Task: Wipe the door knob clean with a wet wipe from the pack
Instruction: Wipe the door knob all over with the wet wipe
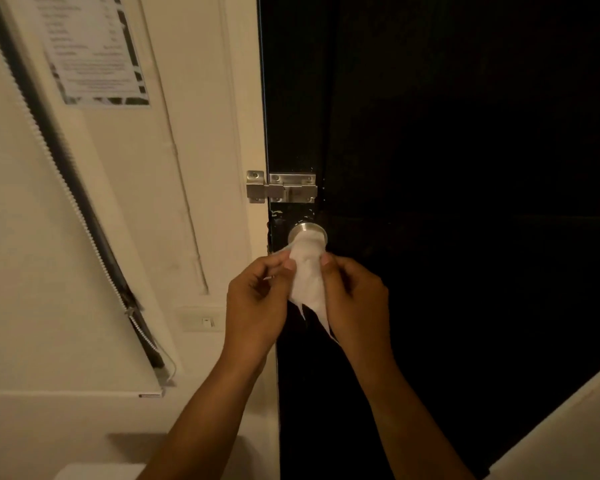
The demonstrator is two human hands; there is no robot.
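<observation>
**Wipe held on the door knob by both hands**

Left hand (257, 303) and right hand (355, 296) raised side by side in front of the door, fingers curled, each pinching one edge of the same white wet wipe (307, 275). Wipe stretched between them, long axis running up and down: upper end draped over the front of the door knob (307, 233) and touching it, lower end hanging down in a crumpled point between the wrists. Knob round, brushed metal, only its upper rim and collar showing above the wipe, its axis pointing straight out of the door toward the camera. Set near the left edge of a black door (447, 168).

Just above the knob, a metal slide bolt (281, 187) lying level across the gap from door to cream door frame (243, 133). Left of the frame, a thin cable (184, 188) running down the wall and a pale wall switch (201, 319) lower down. Higher on the wall, a printed notice (90, 50) with rows of text, too blurred to read. Far left, a slanting rolled blind (77, 202) with a bead chain (146, 336) near its lower end.
</observation>
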